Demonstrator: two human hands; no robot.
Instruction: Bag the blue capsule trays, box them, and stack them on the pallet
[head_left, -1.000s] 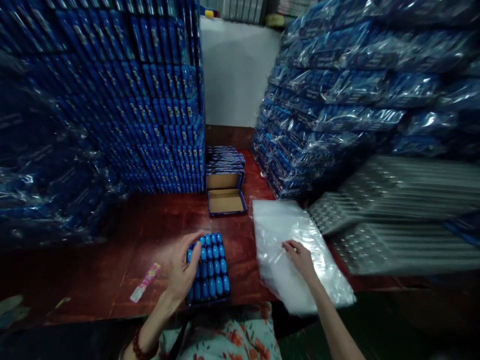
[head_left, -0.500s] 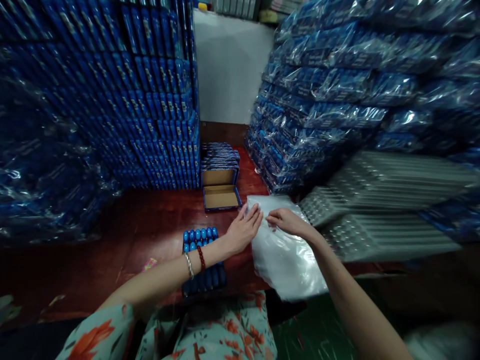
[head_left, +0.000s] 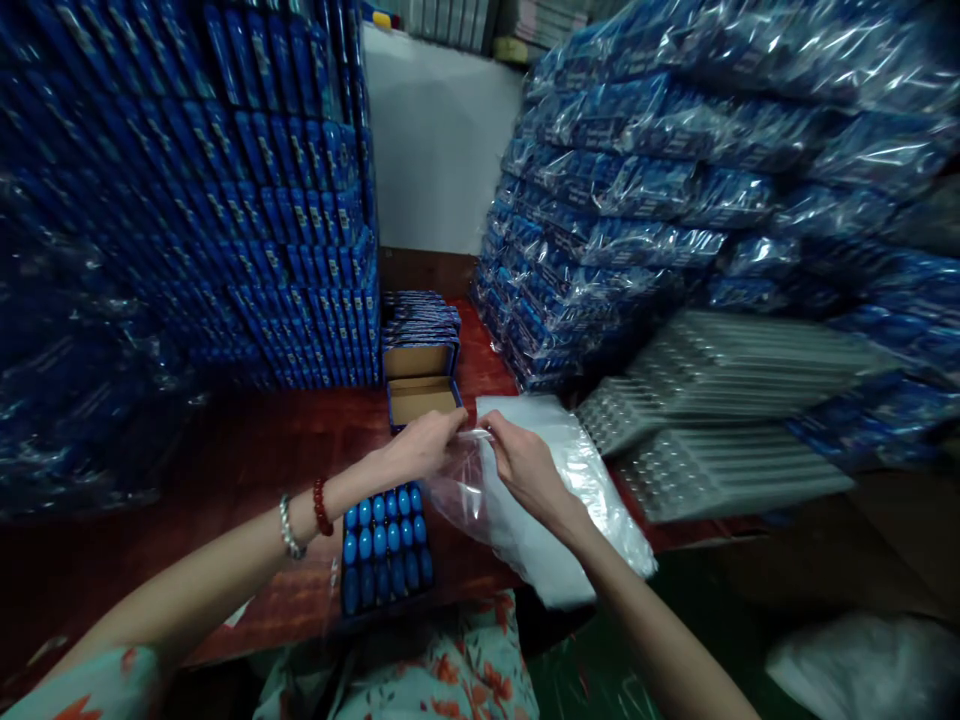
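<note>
Your left hand (head_left: 427, 445) and right hand (head_left: 525, 465) each pinched an edge of the clear bag (head_left: 466, 492), held near the packed blue pieces (head_left: 379, 541), partly over the bag pile (head_left: 574, 455); uneven pulling could have split the thin film, and a lowered left wrist (head_left: 304, 515) could have jostled the pieces.

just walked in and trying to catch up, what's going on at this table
A person holds a thin, clear plastic bag between the left-hand grip and the right-hand grip, by a flat, translucent plastic pile. Rows of glossy blue oval pieces sit on the dark red table, outside the bag and untouched by either grip. An open, brown-lined cardboard box lies just beyond the left grip.
</note>
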